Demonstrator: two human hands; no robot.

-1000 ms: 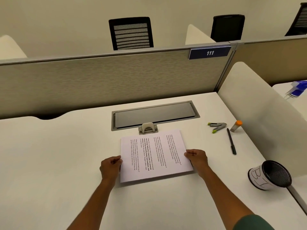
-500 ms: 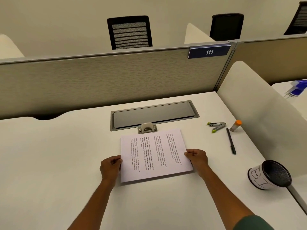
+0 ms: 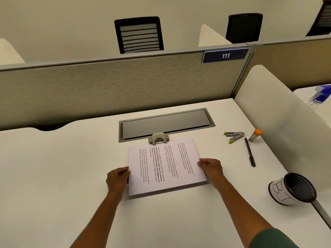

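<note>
The left hand [image 3: 117,179] and right hand [image 3: 211,169] each grip a side edge of the white printed paper stack [image 3: 164,167]; nothing has shifted, so squaring likely remains unfinished.

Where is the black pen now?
In the head view the pen lies on the right of the desk, near the stapler and glue stick, right of the right hand holding the paper.

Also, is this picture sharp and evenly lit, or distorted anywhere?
Head view: soft, even light, no glare; the paper stack throws only a thin shadow along its near edge; the partition top bows from wide-angle distortion; the blue object at the right edge looks smeared.
</note>
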